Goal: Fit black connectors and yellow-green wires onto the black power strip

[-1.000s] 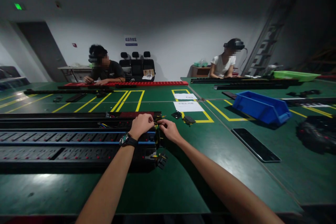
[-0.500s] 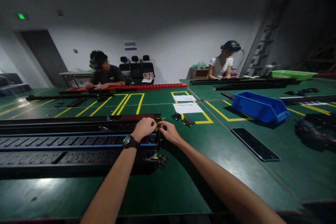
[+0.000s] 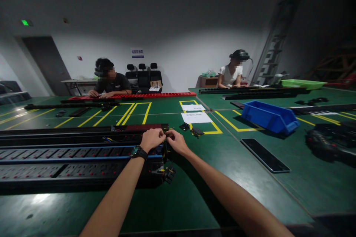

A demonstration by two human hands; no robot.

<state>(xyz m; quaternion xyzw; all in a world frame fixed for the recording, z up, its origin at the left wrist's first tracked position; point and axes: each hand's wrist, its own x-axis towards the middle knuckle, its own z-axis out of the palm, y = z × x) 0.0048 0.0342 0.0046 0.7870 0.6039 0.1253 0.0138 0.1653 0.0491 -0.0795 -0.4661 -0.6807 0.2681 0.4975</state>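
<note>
Our left hand [image 3: 151, 139] and right hand [image 3: 175, 141] pinch the thin wires [image 3: 167, 133] between them, at the end of the long power strip [image 3: 83, 153] under our left hand; they look soft and bendy, best held near their tips.

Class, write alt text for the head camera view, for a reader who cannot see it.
A person's left hand and right hand meet at the end of long black power strips, pinching small wires there, on a green table. A blue bin sits to the right; two other people sit at the far side.
</note>
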